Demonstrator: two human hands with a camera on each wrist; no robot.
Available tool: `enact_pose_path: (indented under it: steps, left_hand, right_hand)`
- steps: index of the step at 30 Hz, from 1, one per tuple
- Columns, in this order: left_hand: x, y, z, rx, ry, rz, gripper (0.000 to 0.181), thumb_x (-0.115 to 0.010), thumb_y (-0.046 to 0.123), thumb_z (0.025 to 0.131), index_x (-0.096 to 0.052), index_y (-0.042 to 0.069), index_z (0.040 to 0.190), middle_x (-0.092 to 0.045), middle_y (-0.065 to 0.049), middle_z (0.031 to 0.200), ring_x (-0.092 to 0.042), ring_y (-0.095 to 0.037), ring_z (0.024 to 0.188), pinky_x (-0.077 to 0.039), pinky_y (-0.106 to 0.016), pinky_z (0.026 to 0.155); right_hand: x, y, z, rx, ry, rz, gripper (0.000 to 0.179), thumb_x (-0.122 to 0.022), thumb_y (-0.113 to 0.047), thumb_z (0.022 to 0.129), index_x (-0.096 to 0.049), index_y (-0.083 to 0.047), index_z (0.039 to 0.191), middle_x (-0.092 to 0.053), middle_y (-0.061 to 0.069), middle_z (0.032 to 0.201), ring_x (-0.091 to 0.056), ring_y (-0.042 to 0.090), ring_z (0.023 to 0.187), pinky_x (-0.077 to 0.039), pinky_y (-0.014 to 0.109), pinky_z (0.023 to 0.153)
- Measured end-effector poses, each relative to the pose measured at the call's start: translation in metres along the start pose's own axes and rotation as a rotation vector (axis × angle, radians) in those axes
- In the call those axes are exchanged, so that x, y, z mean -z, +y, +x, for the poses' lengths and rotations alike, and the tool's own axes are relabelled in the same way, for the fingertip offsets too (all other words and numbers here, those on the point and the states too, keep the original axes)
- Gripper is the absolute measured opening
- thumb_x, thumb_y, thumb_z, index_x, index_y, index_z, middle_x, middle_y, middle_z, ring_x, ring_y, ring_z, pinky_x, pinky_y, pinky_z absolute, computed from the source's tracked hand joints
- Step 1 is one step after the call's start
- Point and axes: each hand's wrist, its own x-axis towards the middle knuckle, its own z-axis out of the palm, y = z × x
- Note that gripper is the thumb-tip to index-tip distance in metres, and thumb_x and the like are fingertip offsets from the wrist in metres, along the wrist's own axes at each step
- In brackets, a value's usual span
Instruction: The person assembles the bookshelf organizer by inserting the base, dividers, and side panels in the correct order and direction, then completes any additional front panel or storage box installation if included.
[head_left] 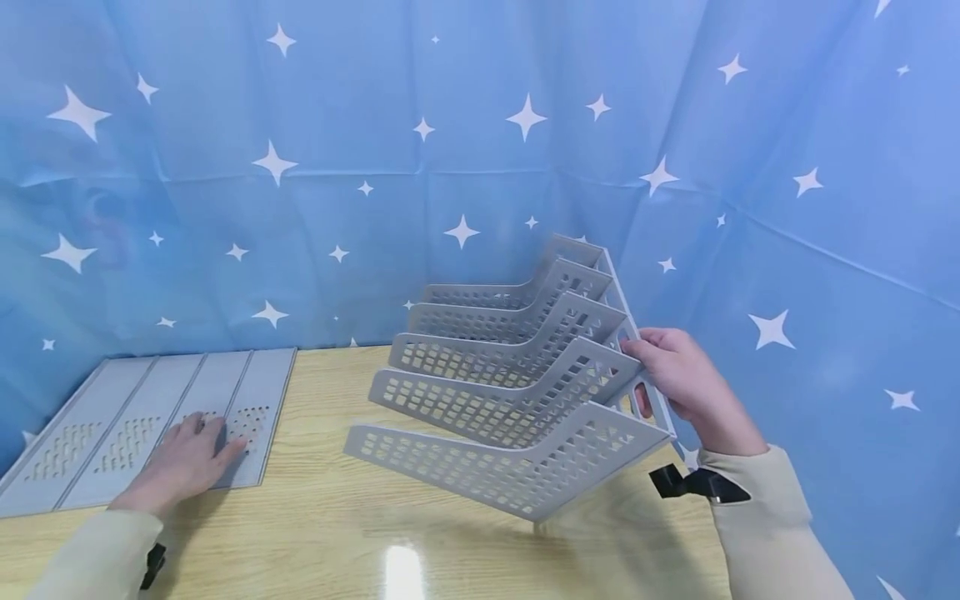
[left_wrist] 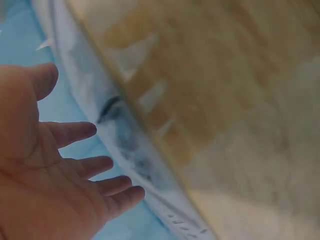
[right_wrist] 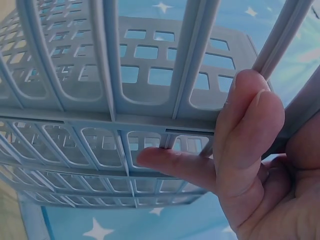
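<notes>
A grey plastic file rack with several perforated dividers is tilted in the head view, centre right, its lower corner near the tabletop. My right hand grips the rack's slotted back frame. In the right wrist view, fingers of the right hand curl through the slots around a bar of the rack. At the left, a flat grey panel with groups of small holes lies on the table. Over its near part is my left hand, fingers spread. The left wrist view shows the left palm holding nothing.
The light wood table runs below both hands, with a bright reflection near its front. A blue curtain with white stars hangs behind the table and along the right side. Black straps circle the wrists.
</notes>
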Motion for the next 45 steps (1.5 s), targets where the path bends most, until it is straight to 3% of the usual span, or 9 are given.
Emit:
enact_pose_path:
  steps: [8, 15, 17, 21, 23, 27, 31, 34, 45]
  left_hand:
    - [-0.013, 0.004, 0.002, 0.051, -0.024, 0.039, 0.085, -0.037, 0.052, 0.109, -0.025, -0.022, 0.148, -0.012, -0.058, 0.145, -0.015, -0.081, 0.127, -0.026, -0.085, 0.099]
    - [-0.017, 0.059, 0.003, 0.154, -0.110, 0.025, 0.091, -0.039, 0.054, 0.107, -0.018, -0.025, 0.148, -0.014, -0.061, 0.139, -0.021, -0.080, 0.124, -0.031, -0.082, 0.097]
    - [-0.015, 0.077, 0.002, 0.121, -0.135, 0.029, 0.084, -0.040, 0.048, 0.108, -0.023, -0.025, 0.146, -0.020, -0.061, 0.138, -0.025, -0.079, 0.125, -0.033, -0.081, 0.098]
    - [-0.002, 0.092, 0.004, -0.063, -0.158, -0.009, 0.066, -0.053, 0.030, 0.107, -0.037, -0.021, 0.145, -0.040, -0.052, 0.137, -0.037, -0.070, 0.127, -0.036, -0.075, 0.102]
    - [0.005, 0.087, 0.007, -0.166, -0.149, -0.022, 0.064, -0.066, 0.023, 0.101, -0.042, -0.016, 0.146, -0.043, -0.046, 0.141, -0.040, -0.066, 0.129, -0.036, -0.074, 0.103]
    - [0.007, 0.062, 0.011, -0.249, -0.115, -0.006, 0.081, -0.086, 0.022, 0.084, -0.047, -0.005, 0.149, -0.034, -0.042, 0.152, -0.034, -0.066, 0.134, -0.036, -0.078, 0.099]
    - [0.001, 0.044, 0.009, -0.209, -0.144, 0.012, 0.088, -0.085, 0.035, 0.084, -0.044, -0.005, 0.151, -0.027, -0.041, 0.156, -0.027, -0.072, 0.134, -0.033, -0.082, 0.097]
    - [-0.005, 0.045, 0.007, -0.173, -0.166, 0.037, 0.089, -0.079, 0.044, 0.089, -0.041, -0.006, 0.152, -0.025, -0.041, 0.157, -0.026, -0.075, 0.132, -0.033, -0.083, 0.095]
    - [-0.027, 0.105, 0.000, -0.141, -0.029, 0.388, 0.085, -0.065, 0.055, 0.097, -0.052, -0.022, 0.130, -0.052, -0.049, 0.120, -0.064, -0.058, 0.083, -0.058, -0.059, 0.066]
  right_hand:
    - [-0.001, 0.015, 0.005, 0.011, 0.002, -0.043, 0.029, -0.043, -0.012, 0.109, -0.058, 0.013, 0.109, -0.062, 0.007, 0.058, -0.056, 0.023, 0.037, -0.052, 0.044, 0.044]
    - [-0.002, 0.017, 0.006, 0.020, -0.002, -0.098, 0.029, -0.042, -0.014, 0.110, -0.057, 0.011, 0.106, -0.062, 0.008, 0.061, -0.056, 0.021, 0.037, -0.053, 0.044, 0.046]
    - [-0.002, 0.015, 0.006, 0.025, -0.004, -0.109, 0.029, -0.042, -0.014, 0.110, -0.056, 0.012, 0.107, -0.064, 0.009, 0.065, -0.056, 0.020, 0.038, -0.053, 0.044, 0.046]
    - [-0.003, 0.013, 0.007, 0.035, -0.010, -0.125, 0.029, -0.042, -0.013, 0.110, -0.056, 0.012, 0.108, -0.066, 0.010, 0.073, -0.057, 0.021, 0.040, -0.053, 0.048, 0.046]
    - [-0.003, 0.012, 0.007, 0.036, -0.008, -0.131, 0.028, -0.043, -0.013, 0.110, -0.056, 0.012, 0.107, -0.066, 0.009, 0.077, -0.057, 0.021, 0.040, -0.053, 0.049, 0.046]
    - [-0.005, 0.012, 0.008, 0.037, -0.005, -0.144, 0.028, -0.043, -0.013, 0.110, -0.056, 0.010, 0.104, -0.066, 0.009, 0.077, -0.057, 0.022, 0.040, -0.053, 0.050, 0.046]
    - [-0.006, 0.012, 0.008, 0.033, -0.002, -0.155, 0.028, -0.043, -0.014, 0.110, -0.057, 0.010, 0.105, -0.066, 0.009, 0.074, -0.056, 0.021, 0.040, -0.053, 0.046, 0.045]
    - [-0.004, 0.012, 0.007, 0.031, -0.006, -0.160, 0.028, -0.042, -0.013, 0.110, -0.057, 0.011, 0.104, -0.062, 0.009, 0.072, -0.056, 0.020, 0.040, -0.053, 0.045, 0.044]
    - [0.013, 0.010, -0.001, 0.083, 0.002, -0.235, 0.033, -0.041, -0.016, 0.111, -0.057, 0.006, 0.093, -0.064, 0.009, 0.067, -0.055, 0.022, 0.038, -0.053, 0.039, 0.053]
